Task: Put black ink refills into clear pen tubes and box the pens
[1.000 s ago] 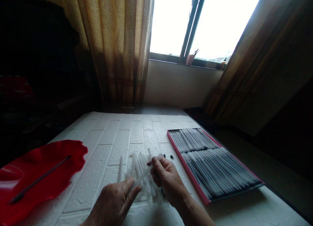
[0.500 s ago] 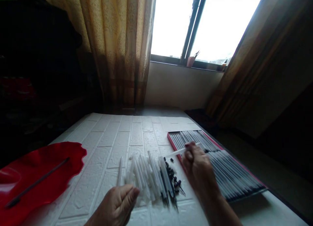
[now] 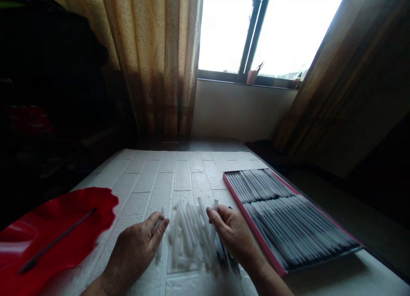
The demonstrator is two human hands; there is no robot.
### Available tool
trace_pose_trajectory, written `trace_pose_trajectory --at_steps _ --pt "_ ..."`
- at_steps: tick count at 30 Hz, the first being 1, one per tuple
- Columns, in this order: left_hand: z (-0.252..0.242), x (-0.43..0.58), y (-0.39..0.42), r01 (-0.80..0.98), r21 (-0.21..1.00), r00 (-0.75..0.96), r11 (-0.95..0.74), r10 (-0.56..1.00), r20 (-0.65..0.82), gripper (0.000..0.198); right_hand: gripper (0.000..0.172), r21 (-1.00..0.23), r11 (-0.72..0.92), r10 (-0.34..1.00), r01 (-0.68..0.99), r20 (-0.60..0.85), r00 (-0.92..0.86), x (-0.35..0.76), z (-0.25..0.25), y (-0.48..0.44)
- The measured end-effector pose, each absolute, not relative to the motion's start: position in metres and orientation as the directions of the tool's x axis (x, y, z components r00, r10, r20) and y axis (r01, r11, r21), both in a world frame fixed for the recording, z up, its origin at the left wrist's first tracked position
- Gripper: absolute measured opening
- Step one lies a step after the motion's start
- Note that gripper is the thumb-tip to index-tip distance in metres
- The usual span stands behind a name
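Left hand [image 3: 136, 247]: palm down at the left edge of the pile of clear tubes [image 3: 187, 232], fingers half curled, fingertips on 1 stray tube [image 3: 158, 252]. Motion blur hides whether it is pinched or only touched, so I cannot tell.
Right hand [image 3: 233, 235]: at the right edge of the pile, thumb and fingers closed narrowly on 1 clear tube [image 3: 215, 204], whose end sticks up past the fingertips.
Stray tube: just left of the pile, lying lengthwise away from the person, partly under the left fingertips.
Pile of clear tubes: between the 2 hands on the table [image 3: 182, 172], loose and roughly parallel, fanned slightly. Its right side runs under the right hand.
Tray [image 3: 253, 224]: right of the pile and close to it, pink-rimmed, set at a slant, packed with pens [image 3: 288, 219] in 2 rows.
Red dish [image 3: 80, 215]: well left of the pile, wavy-edged, near the table's left side.
Dark stick [image 3: 57, 240]: lying diagonally in the red dish.
Table: white, with a raised brick pattern.
Curtain [image 3: 153, 61]: beyond the pile, hanging behind the table's far edge.
Window [image 3: 272, 27]: beyond the pile and to the right, bright.
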State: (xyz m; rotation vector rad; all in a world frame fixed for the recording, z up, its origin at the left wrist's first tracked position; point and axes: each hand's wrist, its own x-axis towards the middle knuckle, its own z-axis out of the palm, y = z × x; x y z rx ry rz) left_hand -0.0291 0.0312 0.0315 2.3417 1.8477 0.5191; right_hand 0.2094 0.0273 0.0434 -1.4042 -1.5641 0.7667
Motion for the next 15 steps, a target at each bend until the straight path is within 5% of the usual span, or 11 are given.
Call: trace_pose_trajectory --at_steps 4,10,15 --pt "0.032 -0.026 0.022 0.894 0.304 0.27 -0.329 0.937 0.22 0.037 0.045 -0.891 0.18 0.976 0.416 0.215 0.04 0.21 0.044 0.029" --pt "0.022 -0.008 0.002 0.68 0.314 0.577 -0.663 0.748 0.328 0.024 0.046 -0.907 0.204 0.944 0.368 0.282 0.173 0.232 0.048 0.031" --pt "0.018 -0.004 -0.002 0.666 0.226 0.631 -0.711 0.699 0.337 0.01 0.045 -0.897 0.198 0.954 0.396 0.269 0.132 0.232 0.045 0.033"
